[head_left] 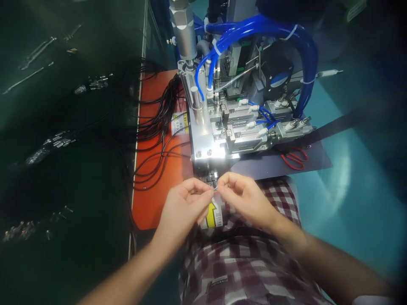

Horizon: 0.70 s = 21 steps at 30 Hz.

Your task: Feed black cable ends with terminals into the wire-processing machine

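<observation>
My left hand (189, 202) is closed in a pinch, its thumb and forefinger together in front of the machine's small metal fixture (210, 180). Just to its right, my right hand (241, 195) is pinched the same way, fingertips nearly touching the left ones. Between them shows a thin pale wire (216, 188), with a hint of red beside it; most of it is hidden by the fingers. Below the fingertips sits a white label with a yellow arrow (210, 215). The machine's bright metal block (206, 144) stands directly beyond both hands.
Thick blue air tubes (254, 27) arch over the machine. Black cables (162, 123) lie across the orange plate (152, 207) at left. Red-handled scissors (295, 159) rest on the grey plate at right. Bundles of metal-ended leads (60, 140) lie on the dark green surface.
</observation>
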{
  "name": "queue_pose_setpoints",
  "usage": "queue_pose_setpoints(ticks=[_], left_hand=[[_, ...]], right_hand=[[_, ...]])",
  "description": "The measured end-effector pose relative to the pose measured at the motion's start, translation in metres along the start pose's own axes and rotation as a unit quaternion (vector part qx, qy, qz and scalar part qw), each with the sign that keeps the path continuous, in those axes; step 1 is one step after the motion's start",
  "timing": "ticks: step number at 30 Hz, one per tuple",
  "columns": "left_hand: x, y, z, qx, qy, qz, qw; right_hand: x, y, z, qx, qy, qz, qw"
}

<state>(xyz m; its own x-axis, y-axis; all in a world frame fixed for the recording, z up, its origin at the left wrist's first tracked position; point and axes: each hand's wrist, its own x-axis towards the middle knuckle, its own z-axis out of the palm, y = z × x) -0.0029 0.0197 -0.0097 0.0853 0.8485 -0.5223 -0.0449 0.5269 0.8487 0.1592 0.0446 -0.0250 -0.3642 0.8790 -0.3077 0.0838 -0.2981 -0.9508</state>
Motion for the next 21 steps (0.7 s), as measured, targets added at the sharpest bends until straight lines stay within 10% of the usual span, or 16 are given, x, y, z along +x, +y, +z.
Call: queue_pose_setpoints(ticks=[12,21], left_hand=[[0.002,0.000,-0.004,0.017,-0.006,-0.009,1.000],[-0.001,0.002,-0.002,0.013,-0.014,-0.009,1.000]], right_hand=[[0.005,-0.007,-0.019,-0.216,0.012,-0.212,0.953],[0.004,-0.010,-0.018,-0.127,-0.007,-0.073,0.989]])
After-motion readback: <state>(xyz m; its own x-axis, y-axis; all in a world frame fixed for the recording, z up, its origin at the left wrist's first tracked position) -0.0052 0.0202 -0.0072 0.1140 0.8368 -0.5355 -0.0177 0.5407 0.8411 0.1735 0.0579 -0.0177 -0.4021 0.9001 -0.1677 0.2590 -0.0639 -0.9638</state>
